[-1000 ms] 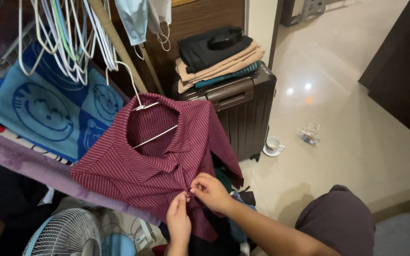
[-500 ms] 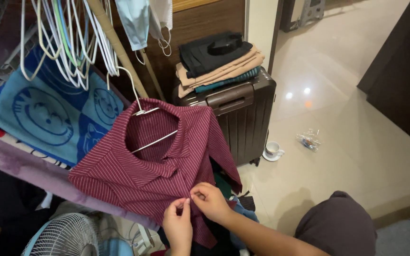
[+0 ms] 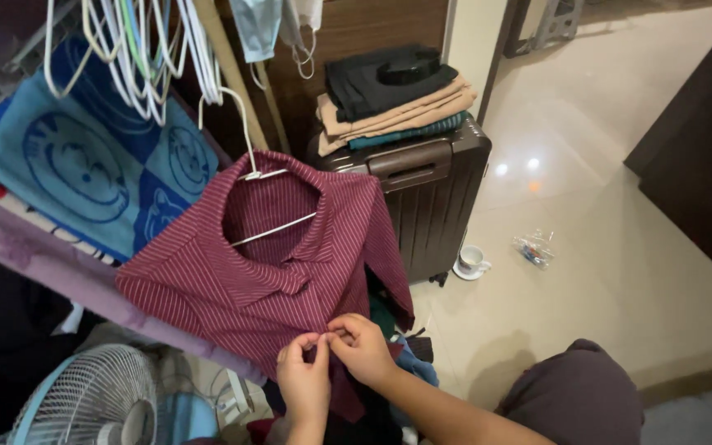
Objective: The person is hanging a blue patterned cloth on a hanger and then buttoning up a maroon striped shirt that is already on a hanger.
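A: Tiled floor (image 3: 587, 189) is being shown, big and glossy. A blue cartoon towel (image 3: 84, 156) is being draped at left. A dark suitcase (image 3: 430, 198) is being topped with folded clothes (image 3: 397, 95).

B: And the main thing?

A: A maroon striped shirt (image 3: 232, 280) is being hung on a white hanger (image 3: 265, 202), in front of the towel and just beside the suitcase. Soft, light cloth, judged floppy; it is being kept in shape by the hanger only. Best taken at the front placket, near the edge, where both layers are being brought together.

B: Smaller stuff?

A: A white fan (image 3: 96, 404) is being seen bottom left, empty hangers (image 3: 133, 49) are being hung above, and a cup on a saucer (image 3: 471, 262) and a clear wrapper (image 3: 535, 249) are being left on the floor.

B: Hands?

A: The left hand (image 3: 305, 383) and right hand (image 3: 364, 348) are being held together, fingertips touching, low on the shirt front. Both are being pinched shut on the fabric edge. Whether a button is being gripped cannot be told; it is being hidden by the fingers.
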